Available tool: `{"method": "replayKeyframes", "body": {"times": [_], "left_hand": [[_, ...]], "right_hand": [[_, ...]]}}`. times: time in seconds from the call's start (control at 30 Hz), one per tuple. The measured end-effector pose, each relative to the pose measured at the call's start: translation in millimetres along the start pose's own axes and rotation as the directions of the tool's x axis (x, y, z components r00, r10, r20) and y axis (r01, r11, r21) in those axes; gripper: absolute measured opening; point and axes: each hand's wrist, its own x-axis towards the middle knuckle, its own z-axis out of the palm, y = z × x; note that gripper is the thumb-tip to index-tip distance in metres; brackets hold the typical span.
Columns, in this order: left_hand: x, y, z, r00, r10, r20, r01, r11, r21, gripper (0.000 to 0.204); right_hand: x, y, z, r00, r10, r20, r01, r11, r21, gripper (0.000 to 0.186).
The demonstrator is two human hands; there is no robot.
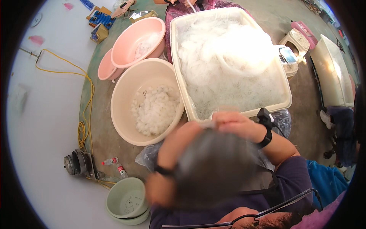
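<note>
Dark blur crowds my view of the hands

I see the left hand [187, 133] smeared, the right hand [236, 124] curled, close together by the near rim of the tub [181, 76]. Between them, a pale scrap [207, 124]: gripped or not, I can't tell; its long axis is unreadable. A dark shape [213, 168] hides what's below.

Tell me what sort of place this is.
Probably a small workshop, though it could be a home work area: a large cream tub full of white fibre, a round basin of white clumps, and a yellow cord running down by the bare floor.
</note>
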Motion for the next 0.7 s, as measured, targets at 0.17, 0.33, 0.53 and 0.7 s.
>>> {"method": "replayKeyframes", "body": {"times": [0.17, 0.33, 0.53, 0.7], "left_hand": [[3.2, -19.2, 15.5, 0.911, -0.36, -0.203, 0.204, 0.818, -0.538, 0.019], [4.2, -15.2, 30.3, 0.927, -0.374, 0.027, 0.237, 0.53, -0.814, 0.029], [10.7, 0.6, -16.0, 0.967, -0.207, 0.146, 0.249, 0.665, -0.705, 0.025], [12.2, 7.3, -18.3, 0.906, 0.378, 0.193, -0.422, 0.759, 0.495, 0.014]], "right_hand": [[-3.5, 11.9, 7.1, 0.992, 0.108, -0.062, -0.111, 0.993, -0.046, 0.022], [14.0, 52.6, 19.6, 0.862, -0.496, -0.107, 0.074, 0.332, -0.94, 0.023], [16.3, 33.6, 17.9, 0.986, -0.167, -0.01, 0.139, 0.849, -0.51, 0.018], [13.8, 11.4, 8.2, 0.985, -0.134, 0.111, 0.167, 0.56, -0.811, 0.02]]}}
